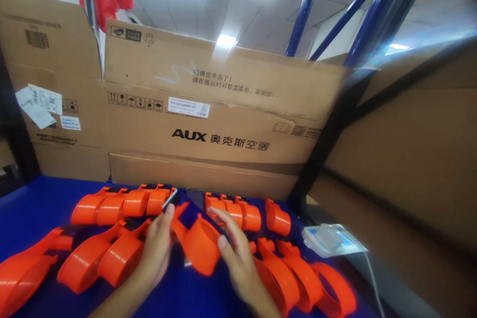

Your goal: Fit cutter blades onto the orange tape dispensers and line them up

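Between my hands sits an orange plastic tape dispenser (199, 245), raised a little above the blue table (33, 203). My left hand (156, 251) is closed on its handle end, and a small dark and silver piece (170, 200) shows at the fingertips. My right hand (236, 253) rests on the dispenser's round side with the fingers stretched out. Several more orange dispensers (122, 203) lie in rows on the table around both hands.
A large brown AUX cardboard box (208, 129) stands upright behind the table, with another carton (48, 74) to its left. A white packet (330, 239) with a cable lies at the right. Blue rack beams (376, 5) rise at upper right.
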### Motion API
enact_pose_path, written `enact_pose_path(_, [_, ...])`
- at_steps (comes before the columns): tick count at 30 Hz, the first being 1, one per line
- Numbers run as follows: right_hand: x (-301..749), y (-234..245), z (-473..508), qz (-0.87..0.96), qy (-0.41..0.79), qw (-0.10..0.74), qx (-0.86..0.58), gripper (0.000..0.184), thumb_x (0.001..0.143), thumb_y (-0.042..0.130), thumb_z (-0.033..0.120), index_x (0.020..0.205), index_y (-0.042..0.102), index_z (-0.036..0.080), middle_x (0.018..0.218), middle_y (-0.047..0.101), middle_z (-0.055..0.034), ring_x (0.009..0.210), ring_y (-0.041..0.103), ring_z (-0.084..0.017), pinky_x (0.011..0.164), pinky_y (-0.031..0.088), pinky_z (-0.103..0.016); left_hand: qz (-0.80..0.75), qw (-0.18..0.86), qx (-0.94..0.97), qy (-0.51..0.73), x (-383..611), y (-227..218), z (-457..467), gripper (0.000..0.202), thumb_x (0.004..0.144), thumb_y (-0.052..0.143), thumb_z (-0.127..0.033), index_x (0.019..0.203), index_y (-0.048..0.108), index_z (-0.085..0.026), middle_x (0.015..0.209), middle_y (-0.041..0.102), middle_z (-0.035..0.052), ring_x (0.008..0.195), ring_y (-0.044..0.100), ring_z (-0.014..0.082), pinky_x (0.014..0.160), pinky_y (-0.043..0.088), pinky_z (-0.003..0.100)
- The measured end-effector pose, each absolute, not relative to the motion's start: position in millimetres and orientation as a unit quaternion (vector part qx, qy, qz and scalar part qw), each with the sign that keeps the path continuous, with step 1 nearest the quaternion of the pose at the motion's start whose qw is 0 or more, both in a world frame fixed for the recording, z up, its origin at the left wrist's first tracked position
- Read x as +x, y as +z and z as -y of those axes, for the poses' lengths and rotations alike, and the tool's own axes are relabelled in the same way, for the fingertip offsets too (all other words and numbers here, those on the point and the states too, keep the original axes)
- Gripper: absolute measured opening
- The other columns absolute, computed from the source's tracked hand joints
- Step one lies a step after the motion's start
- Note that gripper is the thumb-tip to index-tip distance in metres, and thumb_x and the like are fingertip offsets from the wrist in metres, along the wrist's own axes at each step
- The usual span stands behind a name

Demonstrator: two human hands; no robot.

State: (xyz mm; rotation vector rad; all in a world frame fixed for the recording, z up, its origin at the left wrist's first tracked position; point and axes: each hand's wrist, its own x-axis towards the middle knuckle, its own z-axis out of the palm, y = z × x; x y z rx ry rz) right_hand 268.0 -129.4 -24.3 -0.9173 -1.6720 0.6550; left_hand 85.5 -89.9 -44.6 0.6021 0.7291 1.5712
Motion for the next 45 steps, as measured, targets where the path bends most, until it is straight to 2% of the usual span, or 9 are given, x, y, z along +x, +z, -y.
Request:
enact_pose_path(3, [270,-19,133,0.771,0.153,0.506,-0.356,0.060,0.086,0.069,0.050,0.138,0.055,0.023,0.142,0.057,-0.0123,0.132,0.053,-0.032,0.112,0.041,-0.048,-0.304,0.624,0.254,0.674,82,-43,86,0.048,0.078,0.074,-0.056,0.098,0.073,-0.012,0.083,0.078,0.0091,0.080,0.073,0.0263,0.069,0.058,0.032])
enact_pose_path(7, [268,-17,133,0.801,0.065,0.482,-0.348,0.059,0.078,0.080,0.041,0.130,0.059,0.023,0.127,0.067,-0.0117,0.118,0.063,-0.030,0.105,0.049,-0.044,-0.301,0.633,0.240,0.672,80,-47,82,0.048,0.082,0.071,-0.055,0.108,0.071,-0.014,0.087,0.077,0.0076,0.076,0.072,0.0218,0.063,0.057,0.028])
enact_pose_path(12, [267,-27,127,0.745,0.033,0.541,-0.389,0.051,0.078,0.079,0.041,0.122,0.063,0.020,0.111,0.074,-0.0112,0.101,0.070,-0.029,0.092,0.057,-0.041,-0.283,0.672,0.262,0.632,77,-50,81,0.052,0.085,0.059,-0.065,0.099,0.068,-0.016,0.069,0.066,0.0012,0.058,0.065,0.0165,0.053,0.055,0.027])
enact_pose_path(16, [265,-29,124,0.657,0.085,0.601,-0.447,0.042,0.082,0.074,0.041,0.115,0.067,0.018,0.101,0.076,-0.0102,0.090,0.073,-0.027,0.085,0.059,-0.039,-0.267,0.701,0.319,0.580,76,-47,84,0.059,0.088,0.048,-0.070,0.101,0.066,-0.015,0.074,0.063,0.0014,0.055,0.063,0.0157,0.047,0.053,0.027])
enact_pose_path(20, [270,-5,124,0.564,0.207,0.648,-0.467,0.037,0.085,0.069,0.048,0.106,0.065,0.017,0.103,0.076,-0.0117,0.095,0.073,-0.028,0.088,0.057,-0.040,-0.319,0.684,0.379,0.535,79,-47,87,0.050,0.087,0.058,-0.061,0.107,0.066,-0.016,0.074,0.061,-0.0004,0.050,0.060,0.0124,0.042,0.046,0.022])
enact_pose_path(23, [294,26,124,0.531,0.220,0.647,-0.501,0.040,0.079,0.074,0.052,0.097,0.063,0.019,0.098,0.076,-0.0105,0.092,0.072,-0.028,0.083,0.057,-0.037,-0.333,0.666,0.418,0.520,82,-50,87,0.046,0.084,0.063,-0.058,0.101,0.067,-0.016,0.072,0.060,-0.0005,0.048,0.059,0.0117,0.041,0.043,0.021])
enact_pose_path(27, [347,60,119,0.535,0.087,0.513,-0.665,0.047,0.077,0.067,0.066,0.085,0.067,0.019,0.080,0.076,-0.0087,0.078,0.071,-0.027,0.065,0.050,-0.031,-0.322,0.659,0.466,0.495,85,-57,87,0.043,0.083,0.065,-0.056,0.100,0.068,-0.016,0.070,0.060,-0.0007,0.048,0.059,0.0118,0.041,0.042,0.021])
enact_pose_path(32, [392,66,104,0.522,-0.051,0.336,-0.782,0.056,0.079,0.054,0.075,0.068,0.066,0.021,0.060,0.070,-0.0089,0.064,0.067,-0.028,0.058,0.041,-0.031,-0.316,0.656,0.487,0.482,86,-61,87,0.042,0.086,0.063,-0.055,0.100,0.068,-0.016,0.069,0.059,-0.0013,0.047,0.058,0.0113,0.040,0.041,0.021])
enact_pose_path(45, [412,41,68,0.522,-0.053,0.262,-0.810,0.065,0.082,0.042,0.079,0.058,0.061,0.022,0.057,0.070,-0.0114,0.064,0.069,-0.030,0.054,0.038,-0.031,-0.314,0.655,0.476,0.496,85,-53,86,0.045,0.082,0.065,-0.058,0.098,0.070,-0.016,0.065,0.060,-0.0011,0.044,0.057,0.0118,0.040,0.039,0.021])
